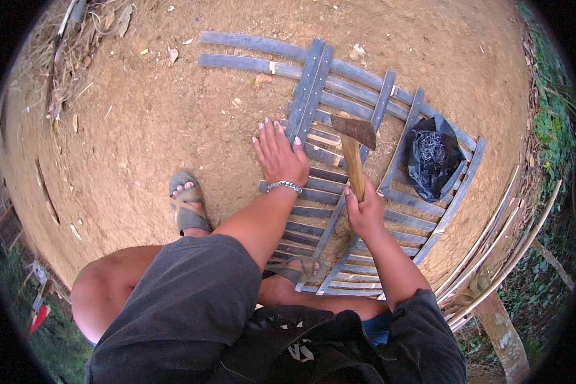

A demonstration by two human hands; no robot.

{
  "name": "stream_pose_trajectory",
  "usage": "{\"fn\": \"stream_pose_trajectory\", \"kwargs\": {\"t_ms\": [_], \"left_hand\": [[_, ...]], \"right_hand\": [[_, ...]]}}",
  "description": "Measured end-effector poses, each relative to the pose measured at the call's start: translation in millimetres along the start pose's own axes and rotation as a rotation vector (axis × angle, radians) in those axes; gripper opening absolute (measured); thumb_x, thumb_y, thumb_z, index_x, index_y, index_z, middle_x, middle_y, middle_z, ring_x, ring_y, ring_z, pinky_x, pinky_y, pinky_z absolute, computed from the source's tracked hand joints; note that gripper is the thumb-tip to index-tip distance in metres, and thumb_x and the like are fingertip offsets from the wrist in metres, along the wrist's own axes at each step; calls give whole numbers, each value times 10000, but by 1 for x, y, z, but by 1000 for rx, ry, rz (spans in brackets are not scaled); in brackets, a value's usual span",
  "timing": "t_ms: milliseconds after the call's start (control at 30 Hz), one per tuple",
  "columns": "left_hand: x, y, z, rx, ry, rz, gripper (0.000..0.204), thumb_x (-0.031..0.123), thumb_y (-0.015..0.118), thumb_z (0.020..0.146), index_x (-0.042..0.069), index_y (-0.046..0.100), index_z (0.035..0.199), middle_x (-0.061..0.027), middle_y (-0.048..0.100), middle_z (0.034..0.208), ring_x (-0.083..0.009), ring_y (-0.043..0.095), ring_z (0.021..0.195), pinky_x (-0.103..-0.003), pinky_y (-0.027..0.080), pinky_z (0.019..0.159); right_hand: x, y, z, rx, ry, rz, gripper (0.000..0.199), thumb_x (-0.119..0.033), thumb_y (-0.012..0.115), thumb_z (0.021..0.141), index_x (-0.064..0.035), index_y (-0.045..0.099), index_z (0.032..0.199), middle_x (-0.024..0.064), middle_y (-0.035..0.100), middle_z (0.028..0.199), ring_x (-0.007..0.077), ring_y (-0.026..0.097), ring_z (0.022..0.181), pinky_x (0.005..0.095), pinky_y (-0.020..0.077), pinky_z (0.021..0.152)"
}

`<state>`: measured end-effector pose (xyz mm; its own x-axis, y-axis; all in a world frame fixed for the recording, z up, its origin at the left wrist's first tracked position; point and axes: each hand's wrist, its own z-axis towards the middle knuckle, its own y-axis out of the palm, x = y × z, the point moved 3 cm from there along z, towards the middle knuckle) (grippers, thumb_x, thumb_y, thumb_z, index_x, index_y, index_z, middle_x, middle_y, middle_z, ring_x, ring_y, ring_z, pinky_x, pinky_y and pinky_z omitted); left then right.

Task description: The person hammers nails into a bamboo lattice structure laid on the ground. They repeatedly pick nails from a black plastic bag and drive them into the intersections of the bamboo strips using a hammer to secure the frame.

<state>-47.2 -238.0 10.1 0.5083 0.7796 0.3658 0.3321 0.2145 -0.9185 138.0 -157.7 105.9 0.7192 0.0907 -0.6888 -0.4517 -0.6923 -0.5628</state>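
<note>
My right hand (367,212) is wrapped round the wooden handle of a hatchet (352,160). Its rusty brown head is raised over a slatted panel (310,91) lying on the ground. The panel is made of dark grey strips nailed across one another, some with pale bare patches. My left hand (280,153) rests palm down with its fingers stretched out, beside the doubled crosspiece and over the left ends of several slats. On the right part of the panel sits a crumpled black plastic bag (433,157), rolled open, with a heap of thin metal nails inside.
Brown bare soil (134,115) surrounds the panel. My sandalled left foot (189,203) stands on it; the other sandalled foot (296,269) is on the panel's near slats. Long bent poles (525,246) lie at the right by green plants. Dry twigs (61,51) are at the far left.
</note>
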Motion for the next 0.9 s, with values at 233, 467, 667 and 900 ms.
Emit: {"fn": "stream_pose_trajectory", "kwargs": {"t_ms": [233,467,667,900], "left_hand": [[1,-2,1,45,-24,-48,697,337,558,953,-90,401,1482,-259,311,1614,-386,239,1535,-543,116,1270],[3,0,1,33,-13,-42,640,298,540,968,-91,419,1461,-267,329,1598,-404,250,1524,-551,117,1265],[4,1,1,-3,-18,-9,614,260,517,974,-90,412,1468,-263,319,1607,-398,244,1529,-549,121,1263],[7,-1,3,-6,-36,-23,593,255,516,975,-86,426,1451,-260,323,1606,-389,244,1532,-543,118,1264]], "right_hand": [[13,4,6,-36,83,3,471,-165,631,980,-56,501,1419,283,680,1158,476,656,1103,481,530,917],[31,-11,7,-58,73,-44,466,-182,619,992,-80,499,1431,283,677,1181,483,649,1113,502,531,919],[16,-10,7,-135,-54,-177,481,-150,635,973,-95,501,1432,241,649,1283,462,639,1143,509,532,940],[25,4,24,-209,-179,-316,532,-98,652,941,-108,496,1450,206,650,1315,433,650,1152,486,537,963]]}}
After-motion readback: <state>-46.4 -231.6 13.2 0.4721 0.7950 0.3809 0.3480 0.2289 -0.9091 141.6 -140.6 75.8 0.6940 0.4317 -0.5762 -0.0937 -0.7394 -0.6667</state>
